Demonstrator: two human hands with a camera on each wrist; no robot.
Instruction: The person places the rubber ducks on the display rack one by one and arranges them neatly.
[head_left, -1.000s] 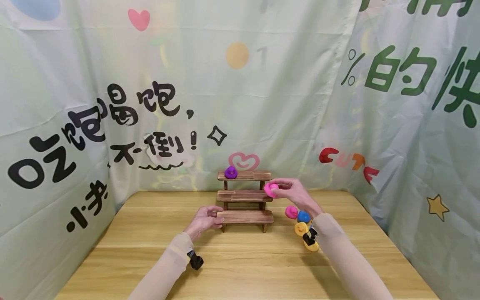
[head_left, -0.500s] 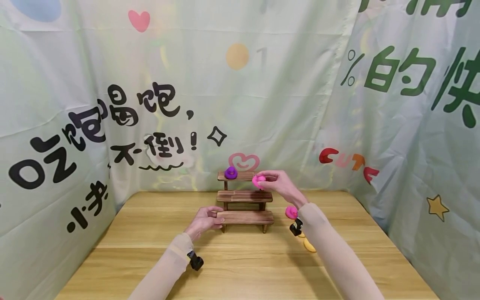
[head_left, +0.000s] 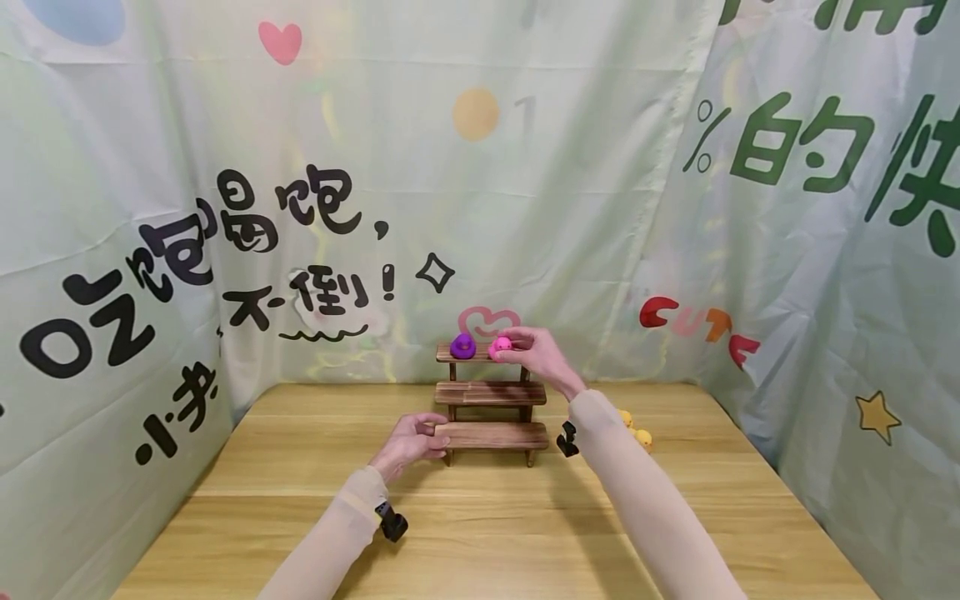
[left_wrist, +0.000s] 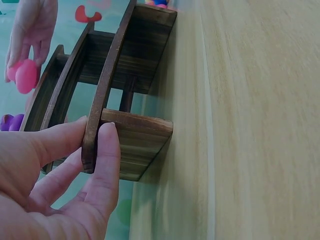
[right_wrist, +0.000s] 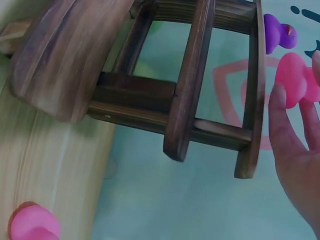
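A three-step wooden display stand (head_left: pixel 491 434) stands on the table. My left hand (head_left: pixel 411 444) pinches the left end of its lowest step between thumb and fingers, seen closely in the left wrist view. At the top step, my right hand (head_left: pixel 542 356) holds a bright pink rubber duck (head_left: pixel 500 347) by its side. A purple rubber duck (head_left: pixel 462 347) sits on that step, left of the pink one. In the right wrist view, the held pink duck (right_wrist: pixel 291 80) is right at the top step's edge, thumb and fingers around it.
Yellow rubber ducks (head_left: pixel 642 438) lie on the table (head_left: pixel 480 533) at right, partly hidden by my right sleeve. Another pink duck (right_wrist: pixel 35 223) shows low in the right wrist view. A printed cloth backdrop (head_left: pixel 360 125) hangs behind and beside the table.
My right hand has carried the pink duck left and up, from beside the middle step to the top step near the purple duck. My left hand keeps its hold on the stand.
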